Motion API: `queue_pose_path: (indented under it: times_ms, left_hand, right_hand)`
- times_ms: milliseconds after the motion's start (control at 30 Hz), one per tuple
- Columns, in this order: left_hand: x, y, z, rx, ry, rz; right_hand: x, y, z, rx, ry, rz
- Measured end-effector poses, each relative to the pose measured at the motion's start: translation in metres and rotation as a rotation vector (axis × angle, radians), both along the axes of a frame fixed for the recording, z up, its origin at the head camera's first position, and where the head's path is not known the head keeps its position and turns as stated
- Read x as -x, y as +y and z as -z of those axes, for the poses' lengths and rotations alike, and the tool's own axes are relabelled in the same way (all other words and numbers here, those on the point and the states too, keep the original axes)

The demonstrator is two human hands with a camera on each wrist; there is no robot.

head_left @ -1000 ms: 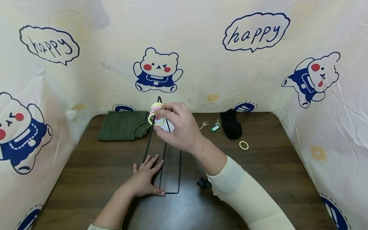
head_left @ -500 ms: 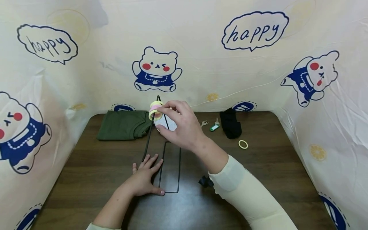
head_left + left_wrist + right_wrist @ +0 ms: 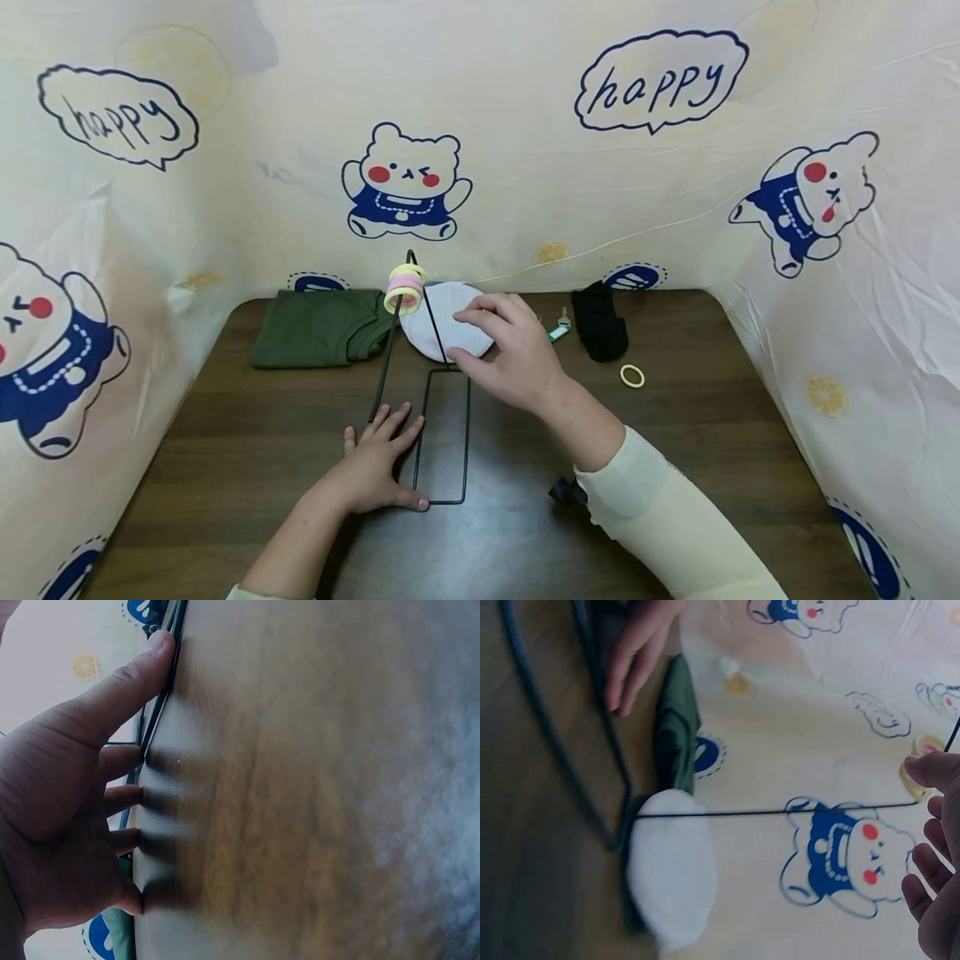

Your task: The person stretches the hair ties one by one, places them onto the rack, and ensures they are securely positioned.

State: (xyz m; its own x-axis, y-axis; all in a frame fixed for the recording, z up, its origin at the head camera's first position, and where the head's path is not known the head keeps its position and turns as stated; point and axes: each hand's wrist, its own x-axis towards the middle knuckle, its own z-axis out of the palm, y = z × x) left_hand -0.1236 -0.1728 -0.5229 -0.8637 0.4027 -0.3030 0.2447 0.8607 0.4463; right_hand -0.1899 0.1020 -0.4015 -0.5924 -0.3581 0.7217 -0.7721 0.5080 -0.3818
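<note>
A black wire stand with a rectangular base stands on the table. Yellow and pink ring-shaped bands, like hair ties, sit bunched together near the top of its sloping arm. My left hand is spread flat at the base's left side, its thumb on the near corner of the wire. To the right of the upright hovers my right hand, holding nothing, thumb and fingers apart. The right wrist view shows the right fingers loosely bent, with a few bands partly hidden behind the thumb.
Behind the stand lies a white round cloth-like item, beside a folded green cloth. To the right are a key with a green tag, a black folded fabric piece and a loose yellow band.
A yellow band slid up the stand's arm against the others. My right hand let go of it and drew back to the right. The left hand stayed in place.
</note>
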Motion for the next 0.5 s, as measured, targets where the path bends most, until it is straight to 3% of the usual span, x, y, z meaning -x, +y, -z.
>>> queue_pose_path:
  times_ms: [500]
  left_hand:
    - [0.0, 0.001, -0.001, -0.003, -0.007, -0.008]
  right_hand:
    - [-0.017, 0.06, 0.062, -0.015, -0.147, 0.117]
